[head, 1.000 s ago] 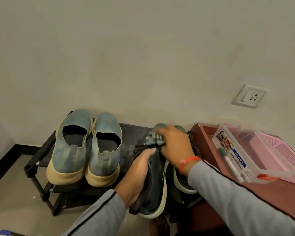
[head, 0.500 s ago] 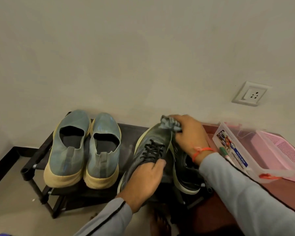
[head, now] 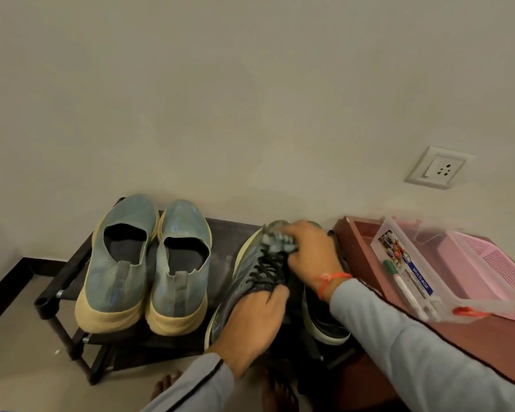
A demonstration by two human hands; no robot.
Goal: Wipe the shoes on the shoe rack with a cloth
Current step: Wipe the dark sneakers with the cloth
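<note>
The dark grey lace-up sneaker with black laces and a pale sole [head: 250,272] sits on the right part of the black tube-framed shoe rack [head: 69,292], its long axis running from the heel near the person to the toe at the cream wall, tipped slightly so the toe leans right. The left hand [head: 250,325] has its grip closed round the heel end of this sneaker, fingers curled over the collar just below the laces. The right hand [head: 312,251], with an orange thread at the wrist, clutches a bunched grey striped cloth [head: 277,239] and presses it on the toe end. Half a second ago the cloth sat at the very tip of the toe; it now lies a little nearer the laces, and a second ago the sneaker was held lower, off the rack's front. Its dark mate [head: 324,319] lies just beside it on the right, partly hidden. A pair of blue-grey slip-on shoes with tan soles [head: 146,263] stands at the rack's left, toes to the wall.
</note>
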